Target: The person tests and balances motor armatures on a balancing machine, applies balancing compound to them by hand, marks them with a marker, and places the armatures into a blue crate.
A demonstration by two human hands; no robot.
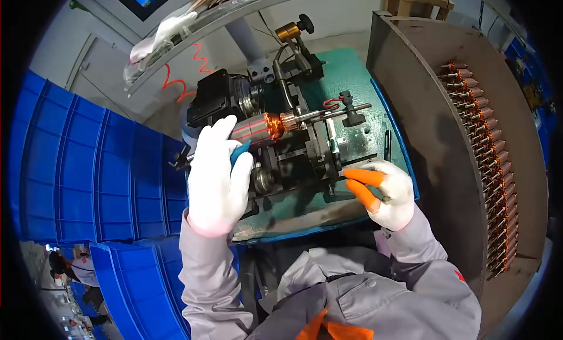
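Observation:
A motor armature with copper windings (274, 126) lies across the machine (299, 149) on the green bench top. My left hand (218, 170), in a white glove, rests on the armature's left end, its thumb apart from the fingers and a bit of blue at the thumb and fingertips. My right hand (384, 190), gloved in white with orange on the thumb and index finger, is near the machine's right front edge. Those two fingers are apart, with nothing visible between them. The armature's shaft points right, toward a small black clamp (353, 116) on a rod.
A brown box (428, 123) on the right holds a long row of armatures (489, 164). Blue crates (99, 170) stand at the left. A black motor (214, 97) sits behind the armature. A shelf with plastic bags (176, 41) crosses the top. Another person (85, 269) is at lower left.

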